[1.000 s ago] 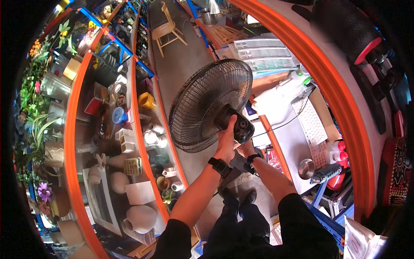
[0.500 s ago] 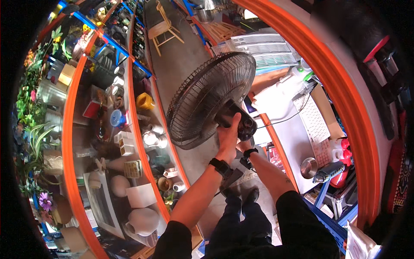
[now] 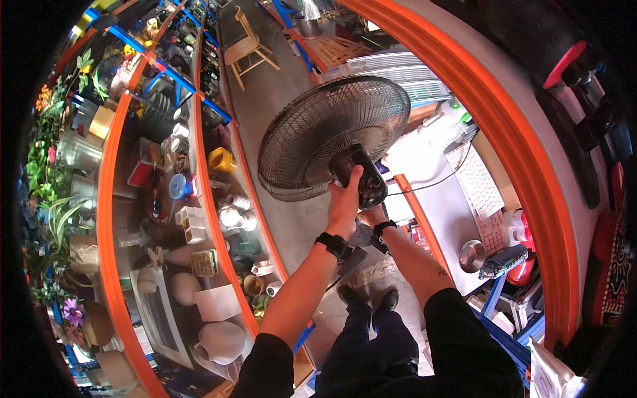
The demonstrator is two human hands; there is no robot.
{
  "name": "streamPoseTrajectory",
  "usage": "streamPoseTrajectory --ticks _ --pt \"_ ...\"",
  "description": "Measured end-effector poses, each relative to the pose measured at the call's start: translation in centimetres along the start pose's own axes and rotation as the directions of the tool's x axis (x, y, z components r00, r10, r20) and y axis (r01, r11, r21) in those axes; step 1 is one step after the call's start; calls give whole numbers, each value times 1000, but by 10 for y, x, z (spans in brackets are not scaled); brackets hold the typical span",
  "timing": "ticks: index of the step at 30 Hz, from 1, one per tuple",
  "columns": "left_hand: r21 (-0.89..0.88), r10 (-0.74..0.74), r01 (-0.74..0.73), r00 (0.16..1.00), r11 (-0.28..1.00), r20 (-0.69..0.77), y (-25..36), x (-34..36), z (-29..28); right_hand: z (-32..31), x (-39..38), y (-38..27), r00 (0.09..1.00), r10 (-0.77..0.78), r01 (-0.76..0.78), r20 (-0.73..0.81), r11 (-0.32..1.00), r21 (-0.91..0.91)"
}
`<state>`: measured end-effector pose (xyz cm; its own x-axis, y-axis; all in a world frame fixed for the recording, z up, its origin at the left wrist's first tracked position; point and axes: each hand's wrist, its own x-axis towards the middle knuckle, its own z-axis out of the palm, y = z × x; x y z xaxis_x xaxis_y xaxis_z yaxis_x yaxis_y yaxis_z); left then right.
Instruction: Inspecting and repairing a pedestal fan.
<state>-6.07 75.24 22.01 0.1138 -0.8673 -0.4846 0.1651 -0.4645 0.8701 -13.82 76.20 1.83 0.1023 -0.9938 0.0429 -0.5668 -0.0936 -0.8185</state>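
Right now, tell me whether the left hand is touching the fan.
Touching. The head view shows the left hand with its thumb against the black motor housing of the fan.

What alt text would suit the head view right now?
A person's left hand grips the motor housing of a black caged fan, with the right hand just below, partly hidden. Orange-edged shelves of vases and flowers fill the left; a white keyboard lies at right, and a wooden chair stands farther up the aisle.
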Motion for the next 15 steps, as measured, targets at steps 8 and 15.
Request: streamPoseTrajectory --ticks 8,15 --pt "-128 -77 85 995 988 65 -19 -17 31 -24 -15 41 998 -49 65 -47 880 470" --pt "-222 -163 186 979 957 122 -2 -22 -3 -29 -20 -10 959 -281 279 -43 959 -46"
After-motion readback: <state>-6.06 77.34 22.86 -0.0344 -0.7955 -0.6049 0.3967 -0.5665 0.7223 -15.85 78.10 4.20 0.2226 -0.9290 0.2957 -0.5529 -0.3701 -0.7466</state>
